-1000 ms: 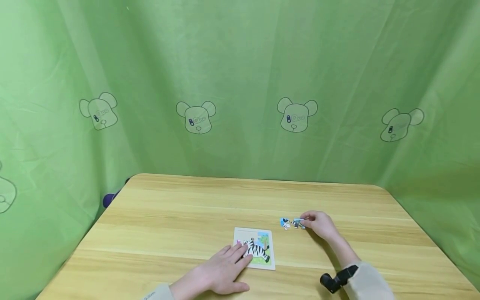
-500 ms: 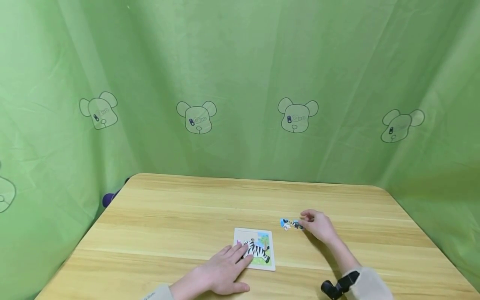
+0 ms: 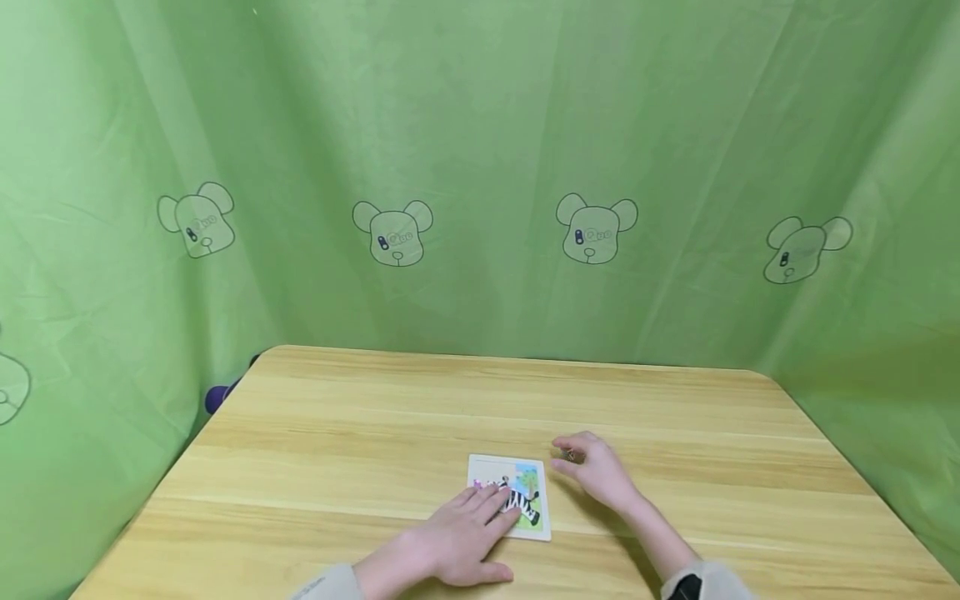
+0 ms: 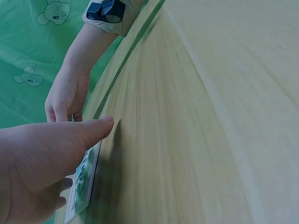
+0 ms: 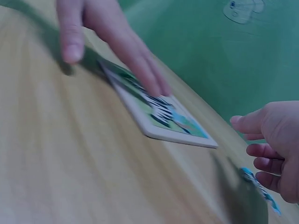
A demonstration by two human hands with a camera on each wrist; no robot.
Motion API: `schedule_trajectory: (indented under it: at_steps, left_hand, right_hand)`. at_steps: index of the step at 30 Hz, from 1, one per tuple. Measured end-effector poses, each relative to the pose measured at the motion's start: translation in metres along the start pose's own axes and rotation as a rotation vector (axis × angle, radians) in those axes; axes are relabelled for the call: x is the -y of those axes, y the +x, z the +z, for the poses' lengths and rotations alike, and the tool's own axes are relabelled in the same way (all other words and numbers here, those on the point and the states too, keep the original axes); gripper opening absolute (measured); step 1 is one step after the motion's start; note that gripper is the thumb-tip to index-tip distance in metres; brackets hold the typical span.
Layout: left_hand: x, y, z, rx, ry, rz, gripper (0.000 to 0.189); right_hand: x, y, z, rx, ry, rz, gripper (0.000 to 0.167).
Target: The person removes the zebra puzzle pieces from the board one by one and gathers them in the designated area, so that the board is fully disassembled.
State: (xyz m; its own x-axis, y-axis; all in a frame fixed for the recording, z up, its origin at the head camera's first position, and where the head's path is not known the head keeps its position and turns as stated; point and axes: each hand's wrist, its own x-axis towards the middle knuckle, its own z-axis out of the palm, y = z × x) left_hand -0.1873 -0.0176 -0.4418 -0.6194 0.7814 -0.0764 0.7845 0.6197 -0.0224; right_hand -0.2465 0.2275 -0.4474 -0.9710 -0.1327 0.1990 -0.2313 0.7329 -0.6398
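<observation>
Booth of green curtains, wooden table

A square puzzle board with a pale rim lies flat on the light wood-grain table, its picture showing a black-and-white striped zebra on green ground, a tree and blue sky at upper right, a touch of pink at left. A plain beige patch shows at upper left; the outspread left hand rests across the lower left. Just beyond its right edge, small blue, black and white puzzle pieces sit partly hidden beneath the bent fingers of the right hand, their grip unclear.
</observation>
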Motion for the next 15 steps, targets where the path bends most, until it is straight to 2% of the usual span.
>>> schedule_trajectory:
  at_steps: [8, 15]
  left_hand:
    - [-0.003, 0.009, 0.001, 0.008, 0.013, 0.013, 0.075]
    - [-0.005, 0.011, 0.003, 0.028, 0.016, 0.030, 0.074]
  right_hand:
    - [0.011, -0.008, 0.018, 0.011, -0.007, -0.032, 0.031]
    - [0.012, -0.012, 0.028, -0.003, -0.110, -0.080, 0.030]
